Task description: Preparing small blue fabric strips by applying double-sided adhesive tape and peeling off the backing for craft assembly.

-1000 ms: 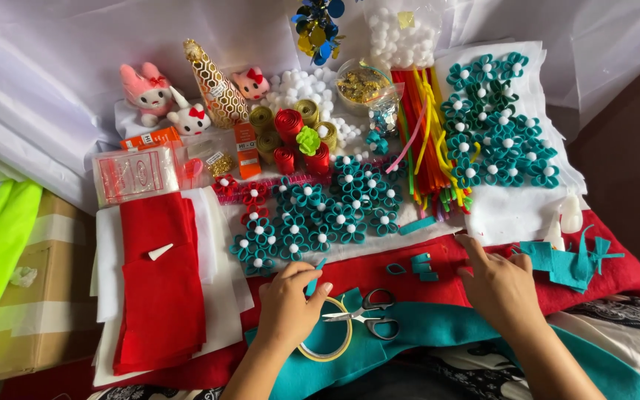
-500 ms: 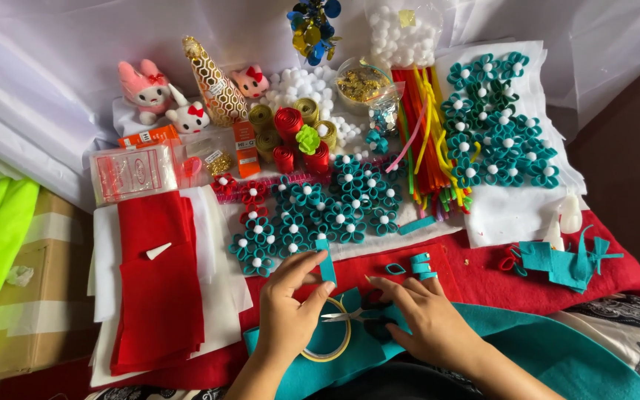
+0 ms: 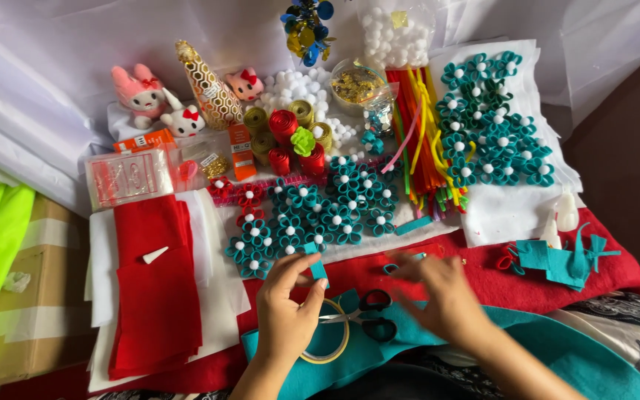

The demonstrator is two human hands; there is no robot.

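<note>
The left hand (image 3: 284, 315) pinches a felt strip (image 3: 317, 261) just in front of the flower cluster (image 3: 312, 215), with the scissors (image 3: 368, 315) and tape ring (image 3: 327, 341) lying on felt between it and the right hand (image 3: 442, 292). Left of the hands lies a felt stack (image 3: 153, 281), with a box (image 3: 42, 311) further left and a plastic case (image 3: 127, 178) behind it. Behind the cluster sit felt rolls (image 3: 290, 137) and plush toys (image 3: 161, 100); pipe cleaners (image 3: 416, 133) and more flowers (image 3: 490, 118) lie to the right, felt scraps (image 3: 561, 259) in front of those.
</note>
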